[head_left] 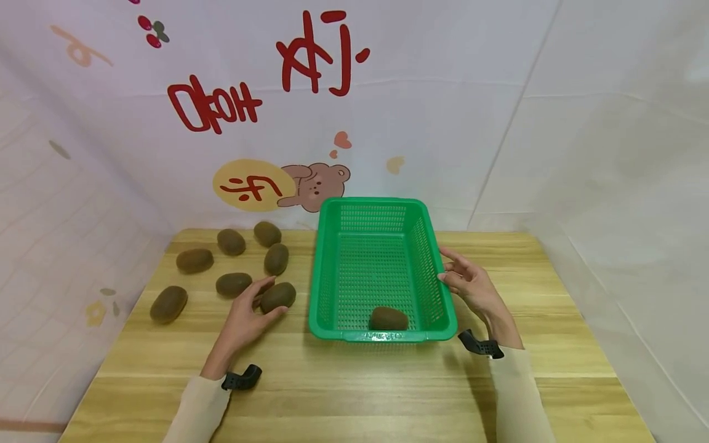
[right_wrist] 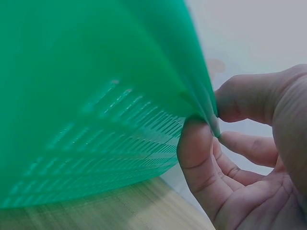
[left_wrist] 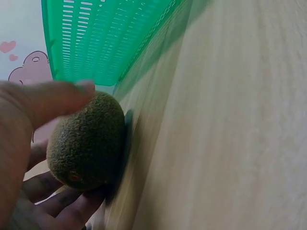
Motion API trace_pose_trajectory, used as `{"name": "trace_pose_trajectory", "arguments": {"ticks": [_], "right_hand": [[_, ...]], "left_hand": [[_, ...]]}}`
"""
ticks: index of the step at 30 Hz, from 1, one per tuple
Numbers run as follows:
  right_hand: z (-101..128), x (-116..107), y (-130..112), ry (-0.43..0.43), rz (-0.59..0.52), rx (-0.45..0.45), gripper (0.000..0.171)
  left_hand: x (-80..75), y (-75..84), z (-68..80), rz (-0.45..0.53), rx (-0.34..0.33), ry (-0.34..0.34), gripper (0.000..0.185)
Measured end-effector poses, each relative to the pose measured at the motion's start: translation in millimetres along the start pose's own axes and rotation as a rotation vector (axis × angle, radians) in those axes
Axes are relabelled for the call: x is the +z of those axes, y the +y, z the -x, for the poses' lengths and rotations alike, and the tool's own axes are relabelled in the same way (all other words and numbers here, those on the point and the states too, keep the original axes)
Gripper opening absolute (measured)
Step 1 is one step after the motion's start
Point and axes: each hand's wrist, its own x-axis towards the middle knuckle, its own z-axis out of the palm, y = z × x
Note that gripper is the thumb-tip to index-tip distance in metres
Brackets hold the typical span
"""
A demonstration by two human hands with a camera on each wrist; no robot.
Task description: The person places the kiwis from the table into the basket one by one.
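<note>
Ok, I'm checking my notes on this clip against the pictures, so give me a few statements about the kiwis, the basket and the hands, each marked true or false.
1. One kiwi in the basket lies near the near end of the green basket. True.
2. The left hand grips a kiwi on the table. True; the left wrist view shows thumb and fingers curled round it.
3. The right hand rests flat on the table, away from the basket. False; it pinches the basket's right rim.
4. The basket is blue and full of fruit. False; it is green and holds a single kiwi.
5. Several loose kiwis lie on the table left of the basket. True.
</note>
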Motion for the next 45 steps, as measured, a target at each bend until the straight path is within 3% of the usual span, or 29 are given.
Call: {"name": "trace_pose_trajectory", "arguments": {"ticks": [8,20,29,45], "right_hand": [[-3.4,3.7,-0.3,-0.012,0.018,0.005,0.065],[-2.2,6.3,0.3,-0.023,-0.014,0.008,0.066],[-0.7,3.5,2.6,-0.025,-0.034,-0.001,0.066],[1.0,-0.7,0.5,-0.016,-0.010,-0.006,0.065]], "left_hand": [[0.1,-4.8,6.4,-0.041,0.025,0.059,0.059],[0.4,-2.4,10.4,-0.058,0.000,0.105,0.055],[-1.6,1.2,7.4,-0.010,-0.028,0.116,0.056],[-7.0,22.2,-6.6,0.040,-0.037,0.146,0.057]]}}
